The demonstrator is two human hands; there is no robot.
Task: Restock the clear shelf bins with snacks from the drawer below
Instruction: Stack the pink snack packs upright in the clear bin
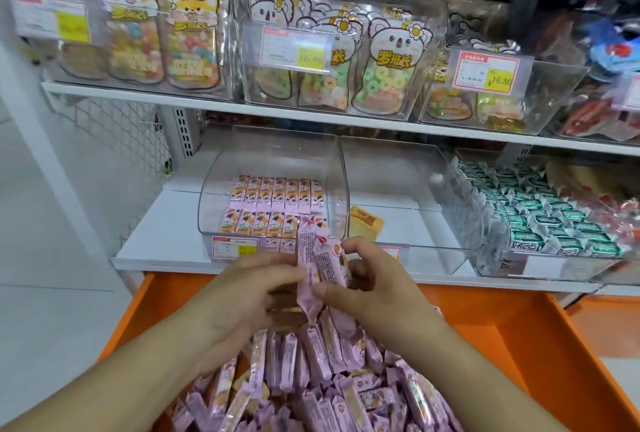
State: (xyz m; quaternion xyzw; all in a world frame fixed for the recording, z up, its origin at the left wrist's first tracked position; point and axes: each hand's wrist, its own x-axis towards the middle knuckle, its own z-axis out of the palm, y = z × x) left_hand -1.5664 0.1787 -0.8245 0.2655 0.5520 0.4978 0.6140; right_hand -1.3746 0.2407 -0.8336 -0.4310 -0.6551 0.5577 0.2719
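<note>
You're facing white store shelves [145, 255]; along the top of the frame stand clear bins of candy bags, and at centre sits a clear bin [221, 189] partly lined with pink snack bars. Across the bottom lies the open orange drawer [519, 327], heaped with the same bars. Your left hand [249, 293] and right hand [377, 286] meet mid-frame, fingers pinching a few pink bars [322, 265] held upright between them, just before the bin's front.
</note>
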